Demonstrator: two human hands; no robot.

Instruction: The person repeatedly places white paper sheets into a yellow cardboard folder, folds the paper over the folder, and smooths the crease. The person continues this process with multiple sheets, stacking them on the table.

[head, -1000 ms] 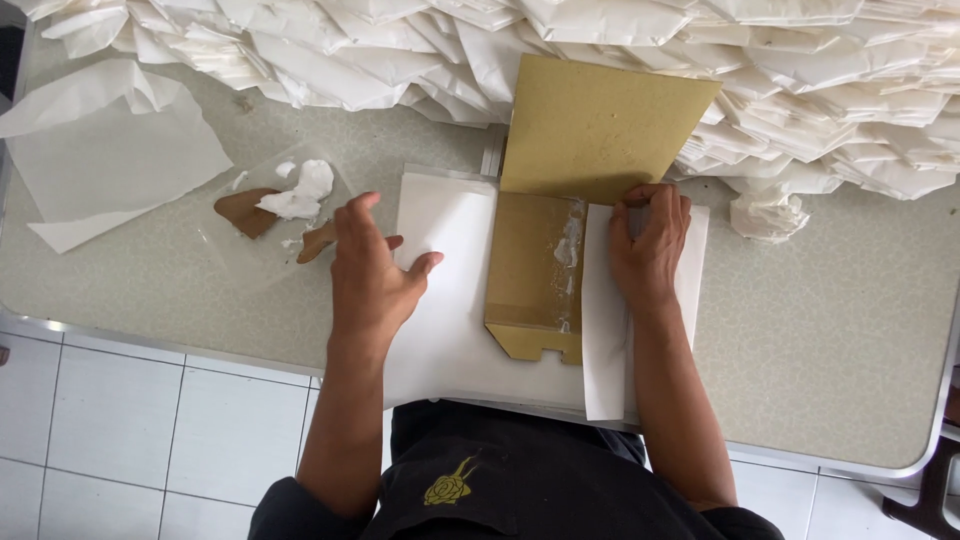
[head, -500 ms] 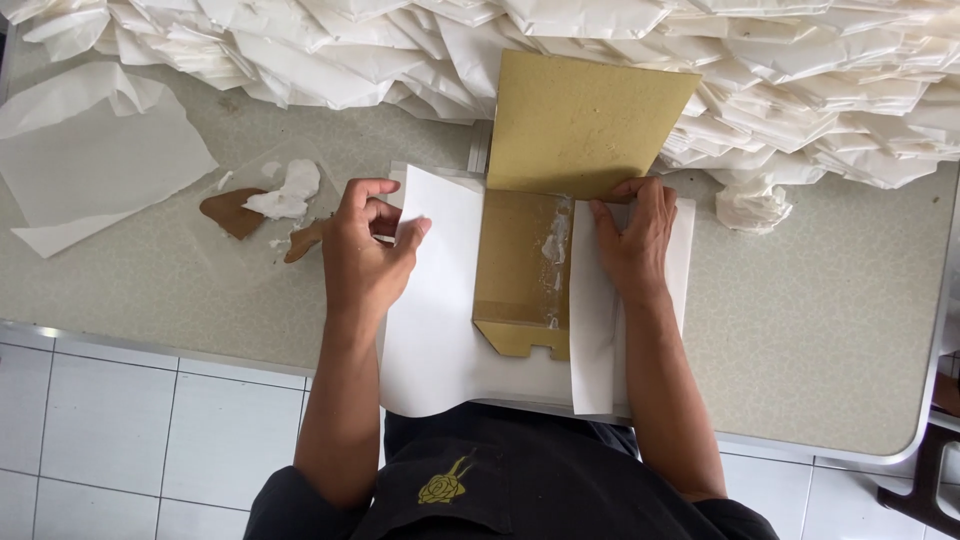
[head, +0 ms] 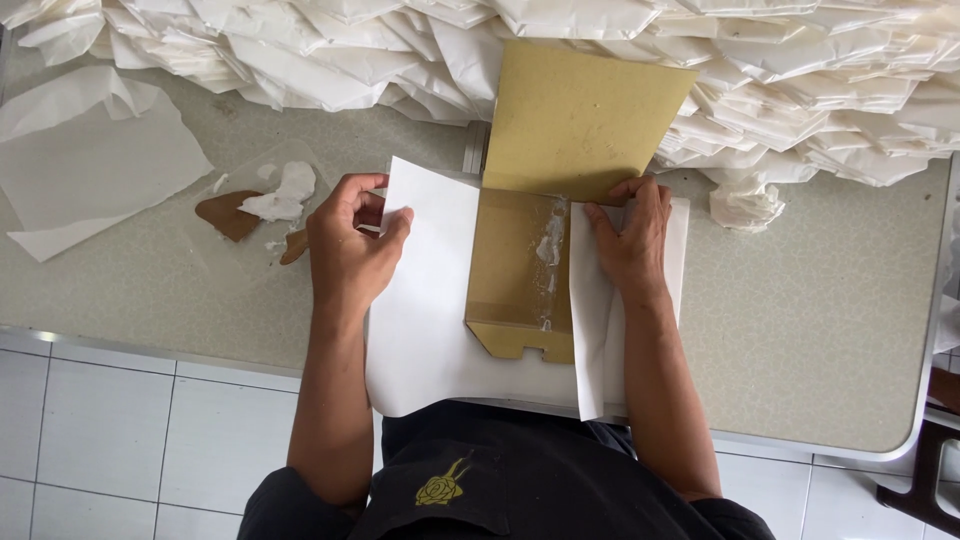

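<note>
Lying at the far left of the worktop is a loose white sheet, then brown scraps with a wad of white paste. The left hand pinches the left edge of the white paper, grip closed on it. At centre, the brown cardboard former lies on that paper, its flap raised. The right hand presses the right fold flat against the former, fingers extended, grasping nothing. Judged: folding step in hand; the left flap calls for an even fold over. A heap of finished white bags lies behind.
</note>
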